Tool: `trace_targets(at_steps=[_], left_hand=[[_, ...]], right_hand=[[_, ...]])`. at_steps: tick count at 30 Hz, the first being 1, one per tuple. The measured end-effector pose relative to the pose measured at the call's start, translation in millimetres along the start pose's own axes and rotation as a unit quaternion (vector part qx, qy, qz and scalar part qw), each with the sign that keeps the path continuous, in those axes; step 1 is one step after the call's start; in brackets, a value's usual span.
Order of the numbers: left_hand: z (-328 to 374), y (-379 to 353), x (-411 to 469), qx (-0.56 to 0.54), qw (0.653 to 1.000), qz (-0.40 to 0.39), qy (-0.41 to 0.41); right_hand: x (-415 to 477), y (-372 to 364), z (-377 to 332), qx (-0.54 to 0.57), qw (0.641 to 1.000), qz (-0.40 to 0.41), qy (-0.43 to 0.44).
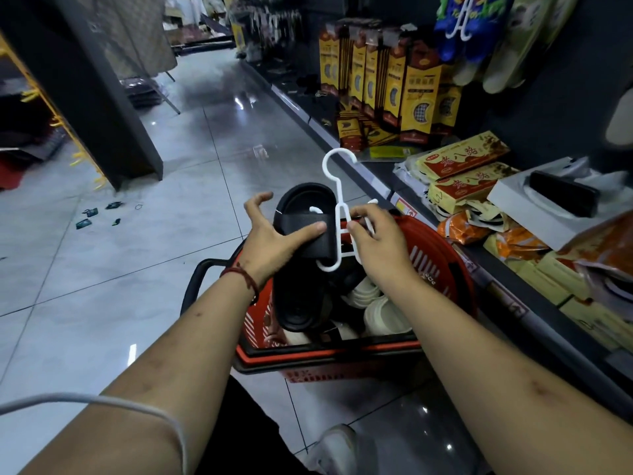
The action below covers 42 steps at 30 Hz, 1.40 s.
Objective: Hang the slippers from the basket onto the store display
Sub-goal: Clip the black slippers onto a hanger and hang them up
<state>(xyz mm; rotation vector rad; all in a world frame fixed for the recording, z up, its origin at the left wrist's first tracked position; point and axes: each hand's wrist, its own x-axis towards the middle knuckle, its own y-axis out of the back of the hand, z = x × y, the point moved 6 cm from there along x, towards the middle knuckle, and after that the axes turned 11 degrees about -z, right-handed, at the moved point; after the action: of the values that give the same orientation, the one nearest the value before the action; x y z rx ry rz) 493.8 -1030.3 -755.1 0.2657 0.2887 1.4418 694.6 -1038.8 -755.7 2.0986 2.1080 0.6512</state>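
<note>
Black rubber slipper (pixel 301 207) hung on a white plastic hanger (pixel 338 231), the left hand (pixel 270 238) gripping it steady. The right hand (pixel 380 241) pinched the hanger, probably to seat it.

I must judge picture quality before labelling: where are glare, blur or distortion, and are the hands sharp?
Head view: light glares on the glossy grey floor tiles; the wide lens curves the grey shelf edge; left hand on the black rubber slipper and right hand on the white plastic hanger are sharp; the pale shape far right is blurred.
</note>
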Motion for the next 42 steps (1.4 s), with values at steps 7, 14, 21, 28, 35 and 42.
trace_targets(at_steps=[7, 14, 21, 28, 35, 42], left_hand=[[1.6, 15.4, 0.8, 0.119, 0.991, 0.064, 0.002], [31.4, 5.5, -0.4, 0.130, 0.980, 0.031, -0.147], [28.1, 11.3, 13.5, 0.000, 0.993, 0.036, -0.110], [15.1, 38.1, 19.4, -0.043, 0.993, 0.079, -0.078], [-1.2, 58.4, 26.0, 0.017, 0.991, 0.119, -0.058], [-3.4, 57.6, 28.4, 0.066, 0.989, 0.125, -0.041]], right_hand=[[0.9, -5.1, 3.3, 0.048, 0.998, 0.014, -0.033], [1.1, -18.4, -5.6, 0.037, 0.999, -0.025, 0.017], [-1.8, -25.5, -19.8, -0.011, 0.994, -0.064, 0.085], [7.2, 6.4, 13.9, 0.072, 0.994, -0.012, -0.075], [-7.2, -11.2, 83.5, 0.057, 0.929, -0.058, -0.362], [-5.7, -35.4, 85.8, 0.172, 0.889, -0.107, -0.410]])
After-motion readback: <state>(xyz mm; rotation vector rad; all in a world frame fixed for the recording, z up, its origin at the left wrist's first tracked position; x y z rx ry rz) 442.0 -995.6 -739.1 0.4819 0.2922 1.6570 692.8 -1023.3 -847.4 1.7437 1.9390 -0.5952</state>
